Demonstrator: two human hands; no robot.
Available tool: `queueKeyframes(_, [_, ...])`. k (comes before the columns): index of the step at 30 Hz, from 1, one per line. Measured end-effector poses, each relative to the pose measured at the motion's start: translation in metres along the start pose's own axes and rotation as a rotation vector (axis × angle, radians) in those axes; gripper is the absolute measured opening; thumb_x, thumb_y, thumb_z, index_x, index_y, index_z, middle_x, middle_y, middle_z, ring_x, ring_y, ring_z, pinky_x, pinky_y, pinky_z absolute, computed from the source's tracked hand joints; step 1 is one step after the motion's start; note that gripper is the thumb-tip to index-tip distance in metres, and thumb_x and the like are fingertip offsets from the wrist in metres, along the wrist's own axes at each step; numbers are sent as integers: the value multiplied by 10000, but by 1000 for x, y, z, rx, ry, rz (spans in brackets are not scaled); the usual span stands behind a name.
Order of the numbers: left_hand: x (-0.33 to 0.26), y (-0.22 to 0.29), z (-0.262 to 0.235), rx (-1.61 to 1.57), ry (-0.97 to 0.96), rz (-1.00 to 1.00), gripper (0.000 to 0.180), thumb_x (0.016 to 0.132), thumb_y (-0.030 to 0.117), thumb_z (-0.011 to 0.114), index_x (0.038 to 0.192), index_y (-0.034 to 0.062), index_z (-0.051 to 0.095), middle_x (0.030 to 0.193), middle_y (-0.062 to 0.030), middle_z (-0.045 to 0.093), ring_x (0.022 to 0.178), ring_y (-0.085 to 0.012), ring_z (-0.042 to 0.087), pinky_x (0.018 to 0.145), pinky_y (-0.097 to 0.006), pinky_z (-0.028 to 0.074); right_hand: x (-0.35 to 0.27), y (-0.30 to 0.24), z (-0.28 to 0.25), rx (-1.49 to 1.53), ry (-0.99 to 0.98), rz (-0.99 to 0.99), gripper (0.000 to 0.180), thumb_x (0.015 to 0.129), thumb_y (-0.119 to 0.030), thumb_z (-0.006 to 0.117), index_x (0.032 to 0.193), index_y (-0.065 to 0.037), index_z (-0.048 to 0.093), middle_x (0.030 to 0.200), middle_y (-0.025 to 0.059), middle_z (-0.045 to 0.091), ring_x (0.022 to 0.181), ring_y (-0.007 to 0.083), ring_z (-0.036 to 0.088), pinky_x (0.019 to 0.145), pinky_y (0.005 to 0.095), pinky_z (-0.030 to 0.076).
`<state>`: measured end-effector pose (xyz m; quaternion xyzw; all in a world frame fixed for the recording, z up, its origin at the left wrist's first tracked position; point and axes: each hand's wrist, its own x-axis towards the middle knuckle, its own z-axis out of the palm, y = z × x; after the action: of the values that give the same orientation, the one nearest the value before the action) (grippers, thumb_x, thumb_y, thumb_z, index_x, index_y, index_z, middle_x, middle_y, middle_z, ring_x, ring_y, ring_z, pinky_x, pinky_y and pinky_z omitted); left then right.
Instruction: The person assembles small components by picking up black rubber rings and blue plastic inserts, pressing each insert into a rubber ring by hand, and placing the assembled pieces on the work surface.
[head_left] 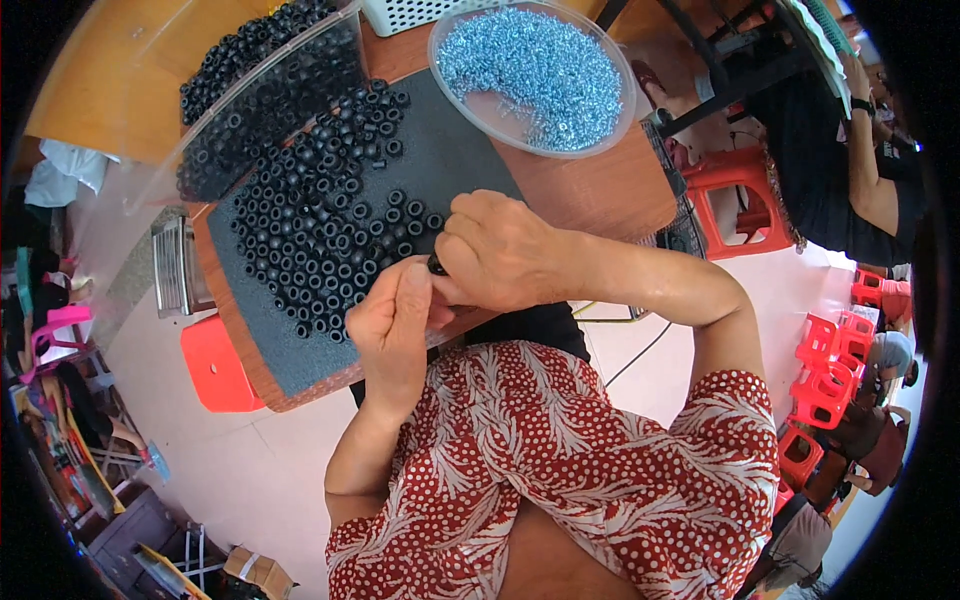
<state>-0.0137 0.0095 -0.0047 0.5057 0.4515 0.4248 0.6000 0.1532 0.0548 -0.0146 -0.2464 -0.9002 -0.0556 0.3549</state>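
My left hand (393,318) and my right hand (505,250) meet over the near edge of the table. A small black ring (437,265) shows between them, partly covered by fingers. My left hand is closed on it, its thumb stretched along the near side. Curled into a fist, my right hand presses against the same spot; whatever its fingertips hold is hidden. Just beyond my hands, many loose black rings (320,230) with round center holes lie spread on a dark grey mat (460,140).
A clear bin (270,90) of black rings stands at the far left. A round clear tub (630,105) holds small shiny blue pieces at the far right, near a white perforated basket (410,14). Red stools (735,200) flank the table (600,195). Another person (830,150) is at the right.
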Motion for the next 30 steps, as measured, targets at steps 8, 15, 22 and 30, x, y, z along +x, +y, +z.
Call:
queueKeyframes(8, [-7,4,-9,64,271,145,279,918,188,493,982,-69,582,675,-113,629,516,-113,530,507,-210,421,28,67,-23,-270,113,159,216,724,-177,661,698,-49,489,593,82,412,517,245,459,440,355,353])
queueKeyframes(15, [-4,4,-18,41,288,197,208,904,118,521,1023,-43,581,715,-90,630,582,-83,545,543,-189,448,93,220,-36,-390,51,610,317,686,-235,666,755,57,562,795,298,578,814,428,573,713,474,459])
queueKeyframes(22, [4,5,-23,139,312,262,185,883,63,539,1027,-47,579,761,-89,633,648,-91,574,578,-192,468,83,184,-18,-387,253,195,148,740,-187,621,729,-39,608,623,180,583,594,327,602,527,420,483])
queueKeyframes(30, [9,5,-15,109,269,252,179,886,66,544,1026,-40,578,782,-64,628,688,-85,587,598,-188,480,29,71,29,-103,-258,306,220,683,-199,694,737,-22,575,761,129,559,786,297,545,652,391,462])
